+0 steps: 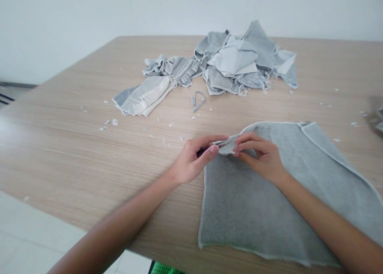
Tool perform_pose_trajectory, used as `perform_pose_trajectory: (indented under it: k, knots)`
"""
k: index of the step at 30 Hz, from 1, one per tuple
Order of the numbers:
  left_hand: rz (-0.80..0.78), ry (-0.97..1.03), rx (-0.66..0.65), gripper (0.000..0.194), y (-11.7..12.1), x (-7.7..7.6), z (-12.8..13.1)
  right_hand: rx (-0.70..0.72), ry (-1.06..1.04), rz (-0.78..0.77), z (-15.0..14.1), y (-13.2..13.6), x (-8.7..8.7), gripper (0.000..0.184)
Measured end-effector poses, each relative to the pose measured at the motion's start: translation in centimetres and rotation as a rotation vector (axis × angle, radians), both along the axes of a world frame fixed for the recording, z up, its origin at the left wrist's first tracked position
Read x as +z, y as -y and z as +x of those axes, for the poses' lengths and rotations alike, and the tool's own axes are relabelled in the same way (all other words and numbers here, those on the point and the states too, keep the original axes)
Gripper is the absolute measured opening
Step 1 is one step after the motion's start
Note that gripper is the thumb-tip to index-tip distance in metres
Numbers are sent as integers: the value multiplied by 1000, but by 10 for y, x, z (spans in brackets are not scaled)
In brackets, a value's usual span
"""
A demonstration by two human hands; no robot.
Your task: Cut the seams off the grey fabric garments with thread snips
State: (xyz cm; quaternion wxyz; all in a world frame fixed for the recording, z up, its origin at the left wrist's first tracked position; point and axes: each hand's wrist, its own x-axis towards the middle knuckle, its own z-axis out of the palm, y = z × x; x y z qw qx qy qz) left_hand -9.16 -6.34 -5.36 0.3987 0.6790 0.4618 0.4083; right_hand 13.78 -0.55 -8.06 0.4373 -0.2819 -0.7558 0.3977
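Observation:
A grey fabric piece (254,210) with pale stitched edges lies spread at the front right of the table. My left hand (194,158) is closed around thread snips (223,144); a bit of dark purple handle and the metal blades show between thumb and fingers. The blades rest against the raised corner of the fabric. Opposite them, my right hand (260,154) pinches that same corner between thumb and fingertips. Whether the blades are apart is too small to tell.
A heap of grey and white fabric pieces (236,58) sits at the back of the table (74,146). Left of it lies a bunched striped cloth (182,68). A looped grey strip (199,101) and scattered lint lie nearer. Something green (164,268) shows below the front edge.

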Motion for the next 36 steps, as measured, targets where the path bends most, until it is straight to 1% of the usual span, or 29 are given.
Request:
perform_pose_trajectory:
  k: [3,6,10,12,17,20,23,30,36]
  knots:
    - [10,-30,-27,44,1,1,1,-42,37,154,0,4,2,12]
    - [11,-47,-42,39,0,0,1,-72,47,275,-1,6,3,17]
    - [58,-73,-60,37,-2,-4,-1,-71,-22,453,-3,6,2,21]
    - [90,-85,-78,35,-2,-5,0,-71,-39,504,-4,6,3,22]
    - [163,-87,-108,31,1,-2,2,-71,-40,513,-4,6,6,25]
    - [194,-79,-97,31,2,0,3,-66,-37,505,-3,7,8,27]
    - [223,-62,-88,30,2,1,3,-48,-22,499,-3,8,10,25]
    - [210,-86,-90,31,1,-3,0,-58,-4,518,-3,11,11,24]
    - [250,-77,-132,32,0,-2,-2,-40,3,530,-2,11,12,21]
